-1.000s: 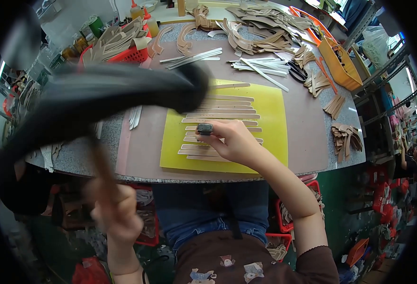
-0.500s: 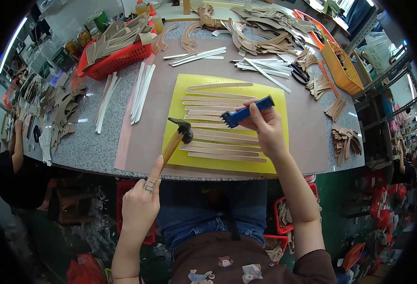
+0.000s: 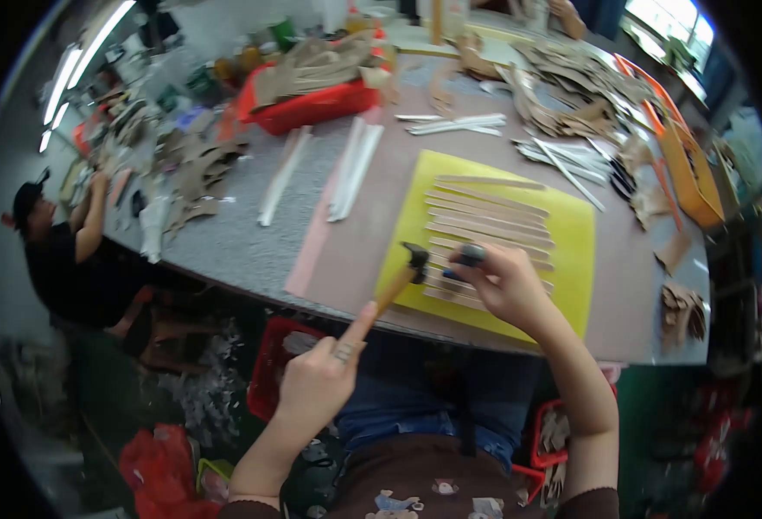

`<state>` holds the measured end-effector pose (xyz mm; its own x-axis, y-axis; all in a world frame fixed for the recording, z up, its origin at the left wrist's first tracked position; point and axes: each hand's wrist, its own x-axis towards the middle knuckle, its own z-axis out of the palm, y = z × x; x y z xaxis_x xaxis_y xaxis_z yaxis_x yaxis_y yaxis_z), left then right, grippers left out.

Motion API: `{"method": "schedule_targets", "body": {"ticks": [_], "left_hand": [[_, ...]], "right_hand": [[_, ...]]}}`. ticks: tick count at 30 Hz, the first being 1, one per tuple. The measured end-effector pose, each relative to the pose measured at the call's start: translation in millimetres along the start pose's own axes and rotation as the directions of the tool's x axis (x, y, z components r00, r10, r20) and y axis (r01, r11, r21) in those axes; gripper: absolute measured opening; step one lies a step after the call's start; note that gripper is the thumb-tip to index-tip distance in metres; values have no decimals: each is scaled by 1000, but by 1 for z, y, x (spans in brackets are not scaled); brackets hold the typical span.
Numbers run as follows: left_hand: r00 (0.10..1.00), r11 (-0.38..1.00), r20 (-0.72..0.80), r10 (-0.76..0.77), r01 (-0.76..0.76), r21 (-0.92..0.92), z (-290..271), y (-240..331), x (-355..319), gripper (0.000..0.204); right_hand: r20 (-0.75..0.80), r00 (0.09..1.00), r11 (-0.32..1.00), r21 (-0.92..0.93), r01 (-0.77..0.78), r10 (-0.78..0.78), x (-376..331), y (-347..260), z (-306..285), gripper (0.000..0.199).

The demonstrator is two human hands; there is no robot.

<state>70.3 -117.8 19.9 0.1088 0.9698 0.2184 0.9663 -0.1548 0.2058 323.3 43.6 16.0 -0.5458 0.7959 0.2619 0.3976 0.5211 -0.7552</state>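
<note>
Far left: a co-worker in a black top (image 3: 70, 259) leans at the table's far end, one hand up among scattered tan cut pieces (image 3: 195, 169).

Floor, lower left: a red bag (image 3: 160, 471), contents not legible. Under the table edge, a red crate (image 3: 281, 363), half hidden, something pale inside; cannot tell what.

Left hand (image 3: 320, 381) below the table rim, fingers wrapped around the wooden handle of a small hammer (image 3: 402, 272), index finger laid along the handle. The black hammer head sits over the left edge of the yellow cutting mat (image 3: 575, 251).

Table top, back left: a red plastic basket (image 3: 312, 108) heaped with tan cardboard-like pieces that spill above the rim. Small bottles and jars stand behind it, green and orange, too blurred to tell labels. Pale strips (image 3: 355, 160) lie loose on the grey table (image 3: 225, 242) in front of the basket.

Centre: the mat carries rows of narrow tan strips (image 3: 484, 221) laid roughly parallel. Right hand (image 3: 502, 281) rests on the lower rows, closed around a small dark, blue-bodied tool (image 3: 467, 257), just beside the hammer head.

Right: an orange tray (image 3: 688, 169) along the table's edge, with a heap of tan pieces (image 3: 571, 95) beside it; what lies in it cannot be told. More tan pieces (image 3: 683, 307) sit at the near right edge.

Below right: another red crate (image 3: 554, 432) with tan pieces inside.
</note>
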Motion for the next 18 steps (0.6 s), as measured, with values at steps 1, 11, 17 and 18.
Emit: {"method": "schedule_targets", "body": {"ticks": [1, 11, 17, 18], "left_hand": [[999, 1000, 35, 9, -10, 25, 0, 1, 3, 61], [999, 999, 48, 18, -16, -36, -7, -4, -13, 66], [998, 997, 35, 59, -61, 56, -6, -11, -12, 75], [998, 997, 21, 55, -56, 45, -6, -12, -11, 75]], "right_hand": [[-5, 998, 998, -1, -58, 58, -6, -2, -4, 16], [-16, 993, 974, 195, -115, 120, 0, -14, 10, 13], [-187, 941, 854, 496, -158, 283, -1, 6, 11, 13], [-210, 932, 852, 500, -157, 295, -1, 5, 5, 15]]}}
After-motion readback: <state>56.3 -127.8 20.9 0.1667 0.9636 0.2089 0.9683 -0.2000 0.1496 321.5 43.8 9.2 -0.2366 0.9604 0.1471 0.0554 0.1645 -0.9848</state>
